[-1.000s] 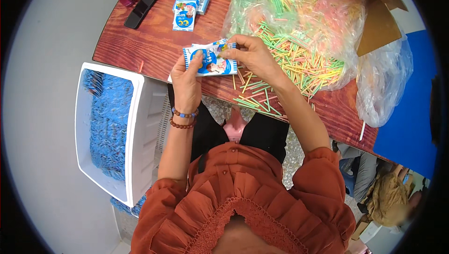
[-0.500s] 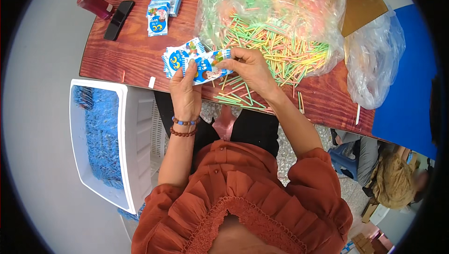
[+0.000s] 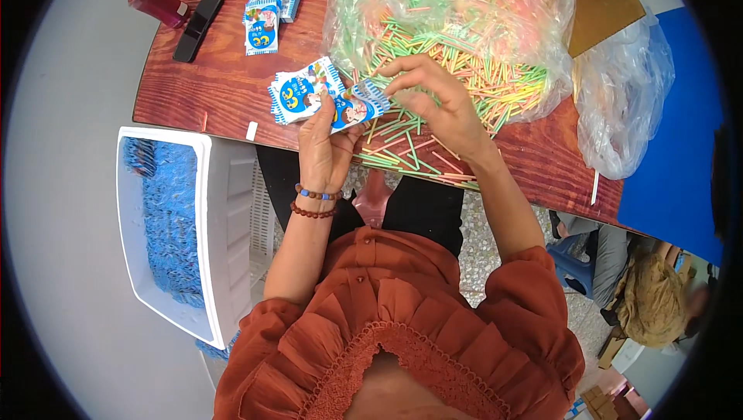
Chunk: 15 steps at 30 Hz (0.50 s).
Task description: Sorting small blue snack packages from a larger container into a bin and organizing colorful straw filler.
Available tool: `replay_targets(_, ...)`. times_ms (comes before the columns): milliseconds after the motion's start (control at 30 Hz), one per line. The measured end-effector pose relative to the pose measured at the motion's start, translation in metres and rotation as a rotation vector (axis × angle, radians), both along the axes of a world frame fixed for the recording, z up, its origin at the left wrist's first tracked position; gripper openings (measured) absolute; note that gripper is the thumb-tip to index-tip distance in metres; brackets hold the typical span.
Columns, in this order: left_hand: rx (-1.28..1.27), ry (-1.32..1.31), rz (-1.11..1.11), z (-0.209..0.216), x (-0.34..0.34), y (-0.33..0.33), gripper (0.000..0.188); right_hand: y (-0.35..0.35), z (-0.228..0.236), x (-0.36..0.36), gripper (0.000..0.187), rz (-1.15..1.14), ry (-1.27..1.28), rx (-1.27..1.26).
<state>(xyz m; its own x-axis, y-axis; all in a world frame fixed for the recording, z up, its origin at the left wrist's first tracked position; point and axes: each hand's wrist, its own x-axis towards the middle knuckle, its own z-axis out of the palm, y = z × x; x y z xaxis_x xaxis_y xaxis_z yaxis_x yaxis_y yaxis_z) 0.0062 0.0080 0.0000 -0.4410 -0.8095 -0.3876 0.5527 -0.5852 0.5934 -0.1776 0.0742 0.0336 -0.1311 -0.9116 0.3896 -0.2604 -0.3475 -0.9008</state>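
My left hand (image 3: 326,153) pinches a small fan of blue-and-white printed packets (image 3: 294,93) above the table's near edge, thumb on top. One packet (image 3: 357,109) in that hand points to the right; its right end looks open, though I cannot tell for sure. Just right of that end, my right hand (image 3: 445,107) hovers with fingers apart and nothing visible in them. Beneath and beyond it, thin pink, green and yellow sticks (image 3: 507,93) spill from a large clear plastic bag (image 3: 348,25). Some loose sticks (image 3: 387,158) lie near the table edge.
On the reddish wooden table (image 3: 178,95) stand more packets (image 3: 263,29), a phone (image 3: 198,29) and a red bottle (image 3: 159,4). A cardboard flap (image 3: 607,14) and crumpled clear bag (image 3: 619,110) are at right. A white foam box (image 3: 205,227) of blue packets (image 3: 170,219) stands left.
My right hand has let go of the right-hand packet's end and moved slightly right, its fingers spreading. My left hand has shifted slightly right and still holds the packets.
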Motion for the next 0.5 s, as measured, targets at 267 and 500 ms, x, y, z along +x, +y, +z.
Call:
replay_targets(267,-0.066,0.015,-0.101,-0.004,0.003,-0.002,0.026,0.001,-0.008,0.009,0.02,0.099,0.535,-0.081)
replay_targets(500,-0.089,-0.069,-0.071,-0.006,0.006,0.001,0.026,-0.007,-0.012,-0.029,0.021,0.144,-0.195,0.162)
